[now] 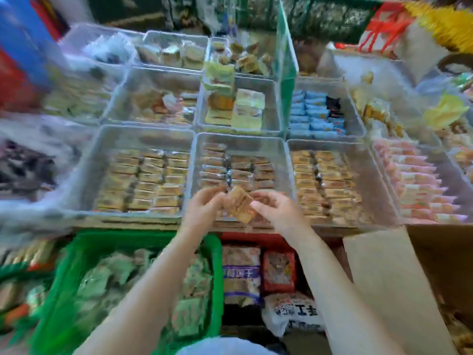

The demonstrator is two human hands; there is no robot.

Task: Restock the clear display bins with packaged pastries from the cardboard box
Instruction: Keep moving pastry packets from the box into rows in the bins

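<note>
Right now, in the head view, 2 hands meet over the front middle bin point(281, 160). The left hand point(204, 206) and the right hand point(275, 207) both pinch 1 pastry point(240, 204), a small brown pack. It is tilted and sits just above the near edge of that bin. It is not in the bin yet.

This middle bin has rows of brown packs at the back and in the middle. The front part, near the hands, looks like it has room left, but the hands hide some of it. So this bin is partly full, I think.

The left bin point(94, 160) has neat rows of packs and looks almost full. The right bin point(384, 175) also looks full of rows. More bins sit behind them, and some of those look half full. The picture is blurry there, so I cannot tell well.

The box point(384, 278) is at the lower right, with its flap open. I cannot see how many packs are left inside.

A green basket point(217, 265) sits low on the left with packs in it. Some bags point(279, 270) lie between the basket and the box.

So the job looks well along but not done. This pack must go in, and more may come from the box.
</note>
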